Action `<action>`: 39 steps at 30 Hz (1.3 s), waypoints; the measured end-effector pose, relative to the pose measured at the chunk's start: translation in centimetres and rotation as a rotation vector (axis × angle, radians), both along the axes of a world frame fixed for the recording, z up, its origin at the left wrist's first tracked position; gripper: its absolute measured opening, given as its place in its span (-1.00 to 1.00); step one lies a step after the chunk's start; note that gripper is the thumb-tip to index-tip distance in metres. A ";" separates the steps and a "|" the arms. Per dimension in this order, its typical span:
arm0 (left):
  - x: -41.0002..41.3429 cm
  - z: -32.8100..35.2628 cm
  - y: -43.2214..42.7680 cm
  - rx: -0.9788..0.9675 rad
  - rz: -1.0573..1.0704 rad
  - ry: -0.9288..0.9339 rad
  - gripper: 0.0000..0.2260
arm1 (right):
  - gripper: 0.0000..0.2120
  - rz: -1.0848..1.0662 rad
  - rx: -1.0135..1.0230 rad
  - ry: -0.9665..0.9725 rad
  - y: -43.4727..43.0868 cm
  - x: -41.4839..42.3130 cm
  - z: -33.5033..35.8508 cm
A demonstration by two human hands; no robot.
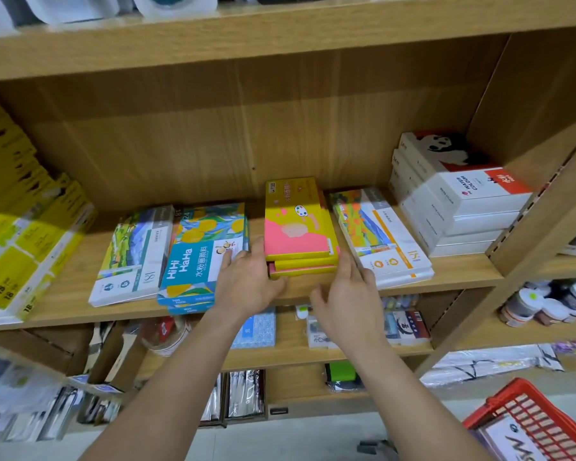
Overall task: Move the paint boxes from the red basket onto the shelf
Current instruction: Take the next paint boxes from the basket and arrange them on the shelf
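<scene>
A small stack of yellow-and-pink paint boxes [298, 227] lies flat on the middle board of the wooden shelf [446, 272], long axis running front to back, short ends facing the aisle and the back panel. The top box sits slightly askew on the ones under it, and the lowest juts forward a touch. The stack rests between a blue-and-yellow paint set [203, 254] on its left and a white set with an orange landscape cover [381, 234] on its right, close to both. The person's left hand [246, 281] reaches in from below, palm down, fingers [228, 261] spread loosely, thumb up against the left edge of the stack while the other tips lie over the corner of the blue set. The right hand [346, 294] is at the stack's front right corner, fingers [345, 264] open and slightly curled, one tip touching the side of the boxes; neither hand is closed around anything. Both forearms stretch up from the bottom of the view. The red basket [539, 420] sits low on the right, cut off by the frame edge, a white package partly showing inside. The left edge and lower shelves are too blurred to read.
</scene>
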State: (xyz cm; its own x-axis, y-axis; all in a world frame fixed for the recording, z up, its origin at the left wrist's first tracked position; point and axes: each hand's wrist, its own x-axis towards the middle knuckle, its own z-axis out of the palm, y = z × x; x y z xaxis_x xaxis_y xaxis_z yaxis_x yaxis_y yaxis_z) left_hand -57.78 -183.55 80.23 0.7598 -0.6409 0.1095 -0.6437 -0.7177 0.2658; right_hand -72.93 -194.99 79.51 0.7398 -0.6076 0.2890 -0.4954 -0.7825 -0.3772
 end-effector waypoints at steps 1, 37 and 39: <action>0.0 0.2 -0.1 -0.022 -0.005 0.033 -0.31 | -0.35 -0.002 0.108 -0.033 -0.2 0.6 0.2; 2.8 3.1 17.9 -0.555 0.230 0.112 -0.60 | -0.50 0.000 1.178 -0.554 5.3 5.2 7.1; 3.3 2.7 18.5 -0.525 0.187 0.131 -0.57 | -0.47 -0.073 1.207 -0.488 6.8 8.6 6.9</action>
